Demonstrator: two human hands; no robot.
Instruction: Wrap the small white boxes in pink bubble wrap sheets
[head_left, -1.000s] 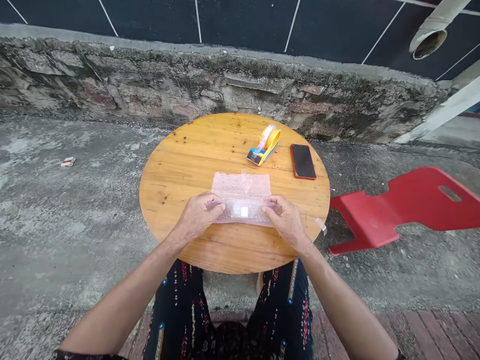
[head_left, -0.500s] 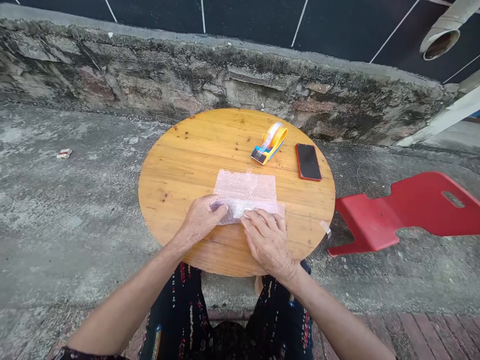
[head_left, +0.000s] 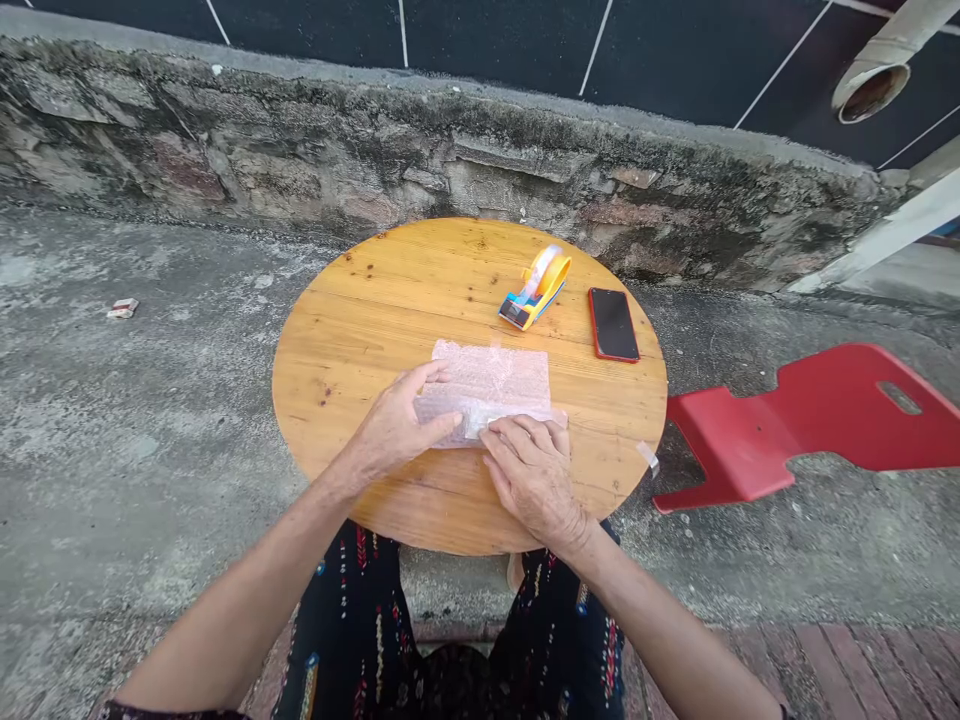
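A pinkish sheet of bubble wrap lies on the round wooden table, its near edge folded over in a band around something whitish that I cannot make out. On the left end of that band, my left hand has its thumb resting, while the fingers are spread apart from it above the wrap. My right hand presses down on the right part of the fold, its fingers bent and close together. What lies under the right fingertips is hidden.
A yellow and blue tape dispenser stands behind the wrap. To its right lies a phone in a red case. A strip of clear tape hangs at the table's right edge, near a red chair.
My left hand has loosened, its fingers lifting and spreading away from the folded wrap. My right hand stays in place on the fold.
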